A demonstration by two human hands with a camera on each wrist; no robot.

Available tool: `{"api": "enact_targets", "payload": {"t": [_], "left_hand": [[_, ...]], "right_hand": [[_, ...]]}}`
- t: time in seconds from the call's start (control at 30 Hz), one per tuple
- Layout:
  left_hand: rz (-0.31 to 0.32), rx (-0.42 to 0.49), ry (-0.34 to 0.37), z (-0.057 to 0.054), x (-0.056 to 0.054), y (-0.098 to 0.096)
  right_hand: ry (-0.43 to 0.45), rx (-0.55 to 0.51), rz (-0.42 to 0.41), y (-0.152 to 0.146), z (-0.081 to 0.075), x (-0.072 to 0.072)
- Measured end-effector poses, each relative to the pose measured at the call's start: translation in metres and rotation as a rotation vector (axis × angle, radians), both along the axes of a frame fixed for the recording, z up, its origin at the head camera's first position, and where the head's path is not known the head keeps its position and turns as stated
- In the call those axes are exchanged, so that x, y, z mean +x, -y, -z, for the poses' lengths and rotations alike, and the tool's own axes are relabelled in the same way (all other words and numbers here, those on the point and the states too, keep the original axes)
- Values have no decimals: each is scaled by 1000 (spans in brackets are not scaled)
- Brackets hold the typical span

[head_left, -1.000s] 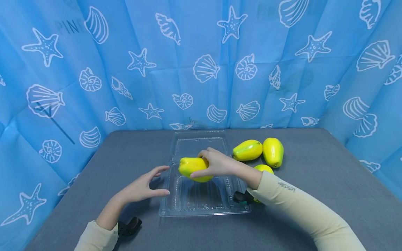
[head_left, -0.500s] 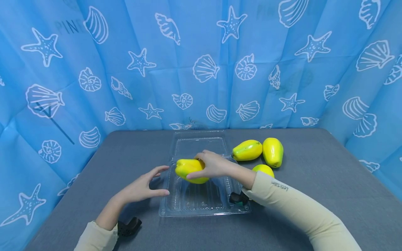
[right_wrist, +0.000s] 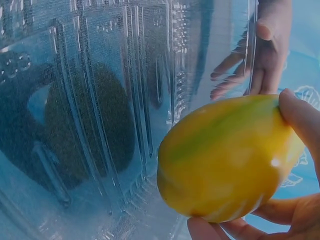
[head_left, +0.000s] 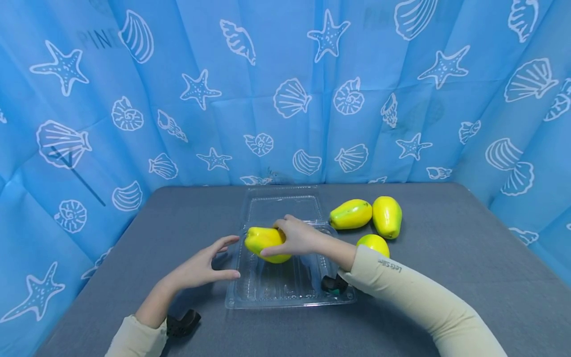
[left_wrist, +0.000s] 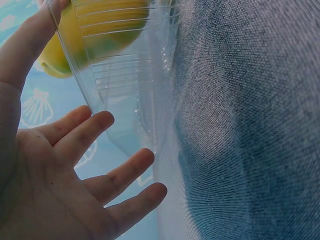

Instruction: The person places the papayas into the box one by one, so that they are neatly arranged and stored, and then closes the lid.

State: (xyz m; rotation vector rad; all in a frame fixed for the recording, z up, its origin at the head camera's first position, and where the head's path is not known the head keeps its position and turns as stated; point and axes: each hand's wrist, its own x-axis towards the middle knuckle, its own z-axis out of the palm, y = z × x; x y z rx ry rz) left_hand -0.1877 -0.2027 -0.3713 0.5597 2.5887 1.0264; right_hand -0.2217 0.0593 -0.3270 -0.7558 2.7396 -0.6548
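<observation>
My right hand [head_left: 298, 237] grips a yellow-green papaya [head_left: 264, 244], thumb on the near side and fingers over the far side. The papaya is held on its side above the clear plastic container [head_left: 292, 301]; in the right wrist view the same papaya [right_wrist: 225, 160] hangs over the ribbed container bottom. My left hand [head_left: 202, 265] stands at the container's left wall with fingers spread and thumb apart, holding nothing. In the left wrist view its fingertips are right at the clear rim, with the papaya [left_wrist: 105, 30] showing through the wall.
Two papayas [head_left: 351, 214] lie right of the container, one beside the other, and another papaya [head_left: 373, 244] is partly hidden by the right sleeve. The container's open lid [head_left: 285, 206] lies toward the back. A blue shell-print curtain [head_left: 285, 99] hangs behind the grey table [head_left: 200, 213].
My right hand has carried the papaya a little to the left and slightly down over the container. The left hand has stayed in place.
</observation>
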Motion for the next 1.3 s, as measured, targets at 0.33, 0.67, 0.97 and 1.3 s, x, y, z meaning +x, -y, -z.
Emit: {"api": "enact_targets", "payload": {"t": [0.33, 0.67, 0.97, 1.3], "left_hand": [[3, 10, 10, -1, 0, -1], [17, 11, 4, 0, -1, 0], [15, 5, 12, 0, -1, 0], [5, -4, 9, 0, -1, 0]], "right_hand": [[-7, -12, 1, 5, 3, 0], [-35, 9, -3, 11, 8, 2], [-89, 25, -6, 14, 11, 2], [-97, 24, -4, 15, 12, 1]]}}
